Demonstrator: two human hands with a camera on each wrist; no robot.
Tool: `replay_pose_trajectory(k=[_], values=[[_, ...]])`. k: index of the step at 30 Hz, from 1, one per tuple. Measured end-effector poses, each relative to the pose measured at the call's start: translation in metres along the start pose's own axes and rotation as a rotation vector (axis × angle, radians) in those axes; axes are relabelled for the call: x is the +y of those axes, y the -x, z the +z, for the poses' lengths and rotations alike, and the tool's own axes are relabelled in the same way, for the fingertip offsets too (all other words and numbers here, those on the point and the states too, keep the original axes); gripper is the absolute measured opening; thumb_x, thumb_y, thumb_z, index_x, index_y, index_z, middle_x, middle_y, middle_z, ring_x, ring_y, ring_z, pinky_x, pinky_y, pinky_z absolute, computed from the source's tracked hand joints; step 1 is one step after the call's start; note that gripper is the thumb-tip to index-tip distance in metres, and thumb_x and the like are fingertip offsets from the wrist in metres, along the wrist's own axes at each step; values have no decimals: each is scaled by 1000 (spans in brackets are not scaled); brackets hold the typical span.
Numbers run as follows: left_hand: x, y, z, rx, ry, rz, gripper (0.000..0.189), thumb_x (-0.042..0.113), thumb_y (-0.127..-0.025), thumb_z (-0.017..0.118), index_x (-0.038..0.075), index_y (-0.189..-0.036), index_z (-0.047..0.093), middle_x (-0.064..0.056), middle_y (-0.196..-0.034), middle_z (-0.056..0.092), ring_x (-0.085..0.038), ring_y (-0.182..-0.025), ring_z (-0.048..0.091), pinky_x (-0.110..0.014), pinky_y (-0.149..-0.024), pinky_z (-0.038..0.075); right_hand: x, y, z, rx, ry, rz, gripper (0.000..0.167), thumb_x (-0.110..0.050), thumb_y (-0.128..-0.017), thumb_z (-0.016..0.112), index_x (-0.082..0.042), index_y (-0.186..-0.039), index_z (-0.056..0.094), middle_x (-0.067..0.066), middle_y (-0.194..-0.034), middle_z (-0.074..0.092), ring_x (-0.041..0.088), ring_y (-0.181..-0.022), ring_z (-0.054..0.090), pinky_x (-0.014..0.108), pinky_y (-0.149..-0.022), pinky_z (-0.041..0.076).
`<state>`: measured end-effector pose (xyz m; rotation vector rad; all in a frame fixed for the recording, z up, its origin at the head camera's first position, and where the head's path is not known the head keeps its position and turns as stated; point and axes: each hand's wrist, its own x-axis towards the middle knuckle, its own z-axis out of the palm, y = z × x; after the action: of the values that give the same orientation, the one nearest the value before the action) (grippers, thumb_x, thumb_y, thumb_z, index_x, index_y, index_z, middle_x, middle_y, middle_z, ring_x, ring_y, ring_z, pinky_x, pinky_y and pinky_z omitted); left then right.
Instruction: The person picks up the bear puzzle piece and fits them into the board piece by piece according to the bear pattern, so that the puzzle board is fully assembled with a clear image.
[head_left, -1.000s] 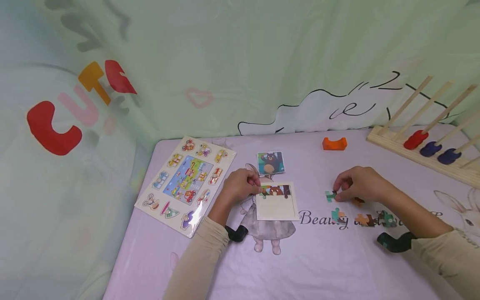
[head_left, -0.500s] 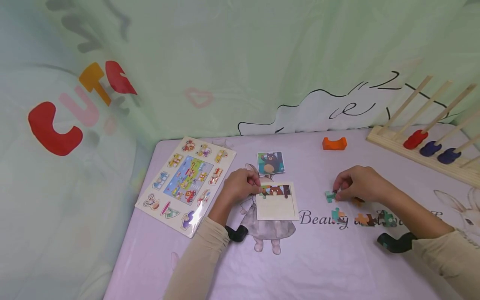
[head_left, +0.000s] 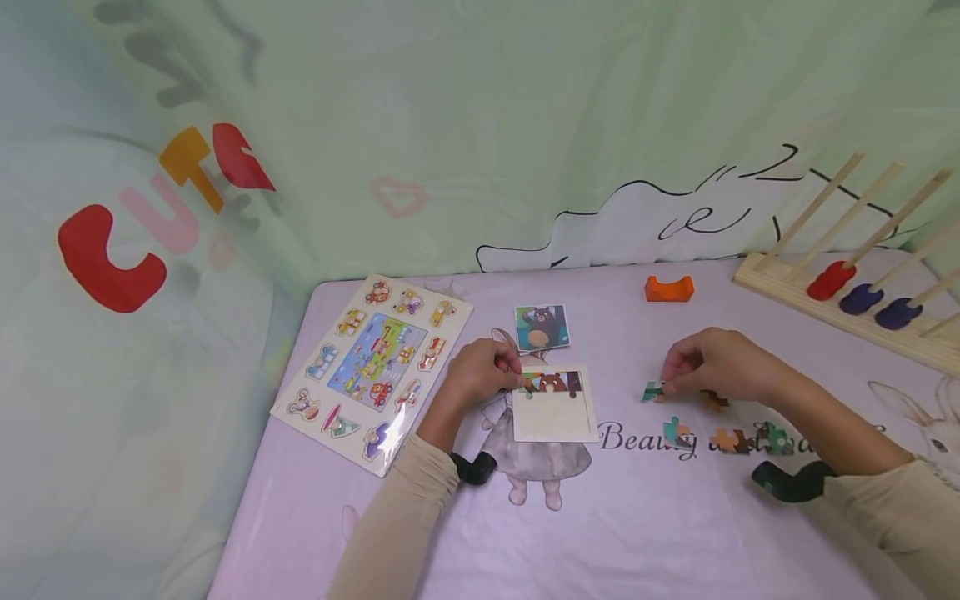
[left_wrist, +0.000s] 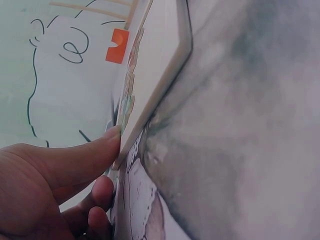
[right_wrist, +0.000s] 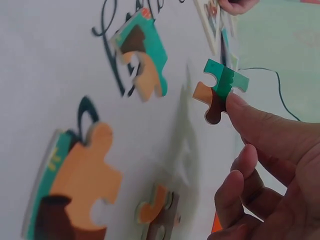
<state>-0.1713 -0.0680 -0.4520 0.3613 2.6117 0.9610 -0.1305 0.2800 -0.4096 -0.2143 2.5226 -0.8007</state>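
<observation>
Your right hand (head_left: 716, 365) just lifted a puzzle piece (right_wrist: 222, 86), pinched and free to move. Your left hand (head_left: 480, 372) pinches the board (head_left: 555, 421).

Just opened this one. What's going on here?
A person is working on a bear jigsaw. The right hand pinches a green-and-brown jigsaw piece, raised off the table, while the left hand holds a corner of the puzzle tray. Pieces along the tray's top show the bear's head; below, it is bare. Loose jigsaw pieces lie near the right hand.
</observation>
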Motion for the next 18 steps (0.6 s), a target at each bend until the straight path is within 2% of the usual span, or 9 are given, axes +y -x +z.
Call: replay_pose_trajectory(k=[8, 14, 18], values=[[-1, 0, 0, -1, 18, 1, 15, 23, -83, 84, 20, -80, 70, 7, -69, 51, -11, -69, 49, -29, -66, 35, -9, -4, 4, 0, -17, -58, 13, -26, -88, 80, -18, -91, 71, -1, -82, 64, 20, -83, 53, 28, -62, 43], [-1, 0, 0, -1, 8, 9, 15, 23, -84, 84, 20, -80, 70, 7, -69, 51, -11, -69, 48, -29, -66, 34, -19, -8, 8, -12, -29, -89, 10, -22, -89, 79, -17, -92, 71, -3, -82, 68, 19, -84, 57, 30, -73, 47], [-1, 0, 0, -1, 7, 7, 14, 22, -84, 83, 20, -80, 70, 7, -69, 52, -11, -69, 49, -29, -66, 34, -25, -12, 11, -23, -45, -108, 10, -20, -89, 79, -17, -92, 71, -3, -82, 69, 20, -85, 58, 32, -75, 48]])
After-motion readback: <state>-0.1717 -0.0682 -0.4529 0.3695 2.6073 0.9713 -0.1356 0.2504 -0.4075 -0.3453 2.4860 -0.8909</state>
